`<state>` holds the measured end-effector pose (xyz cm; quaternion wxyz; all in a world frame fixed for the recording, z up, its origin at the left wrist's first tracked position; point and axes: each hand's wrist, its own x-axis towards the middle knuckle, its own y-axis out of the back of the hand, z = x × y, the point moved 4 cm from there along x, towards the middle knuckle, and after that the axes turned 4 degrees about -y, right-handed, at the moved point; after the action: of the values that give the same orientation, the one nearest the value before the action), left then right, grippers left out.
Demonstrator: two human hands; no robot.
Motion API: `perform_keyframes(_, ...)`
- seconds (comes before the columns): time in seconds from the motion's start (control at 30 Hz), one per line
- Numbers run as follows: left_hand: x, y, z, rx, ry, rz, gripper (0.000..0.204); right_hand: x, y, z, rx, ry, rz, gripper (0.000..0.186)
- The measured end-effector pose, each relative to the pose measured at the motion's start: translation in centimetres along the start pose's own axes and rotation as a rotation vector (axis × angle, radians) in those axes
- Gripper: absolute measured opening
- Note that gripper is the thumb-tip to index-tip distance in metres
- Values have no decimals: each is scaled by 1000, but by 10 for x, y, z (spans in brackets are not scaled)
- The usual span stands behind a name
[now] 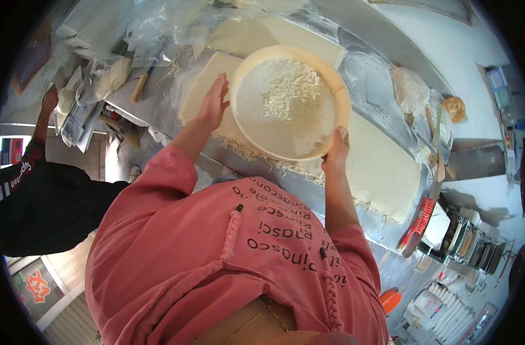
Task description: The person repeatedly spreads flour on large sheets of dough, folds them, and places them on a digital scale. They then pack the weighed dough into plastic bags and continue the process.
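A round sieve (239, 123) with a pale wooden rim hangs tilted over the worktable. Inside it lies a heap of short dough scraps (291, 95) with flour. My right hand (336, 152) grips its near right rim, and fingertips show faintly through the mesh. At the left side of the rim is my left hand (213, 103), its fingers stretched out and apart; whether it touches the rim is hard to tell. Beneath the sieve spreads a wide pale dough sheet (383, 169), with stringy dough trimmings (239, 150) along its near edge.
A wooden-handled tool (140, 86) lies at the table's left. Clear plastic sheeting (153, 29) covers the far left. At right are a red-bristled brush (417, 227), a plastic bag (411, 92) and wooden sticks (439, 155). Another person in black (55, 207) is at left.
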<state>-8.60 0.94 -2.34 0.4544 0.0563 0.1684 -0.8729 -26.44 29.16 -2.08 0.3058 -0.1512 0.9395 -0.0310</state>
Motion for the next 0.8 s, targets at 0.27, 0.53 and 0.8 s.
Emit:
perform_keyframes(0.27, -34, -148, -54, 28, 60, -300, 69, -24, 159, -6, 154, 88, 193, 45)
perform_keyframes(0.53, -100, -341, -122, -8, 216, -648, 86, -58, 305, 3, 241, 120, 520, 48)
perform_keyframes(0.8, -144, -411, -143, 499, 374, -693, 66, -95, 353, -19, 320, 233, 577, 56)
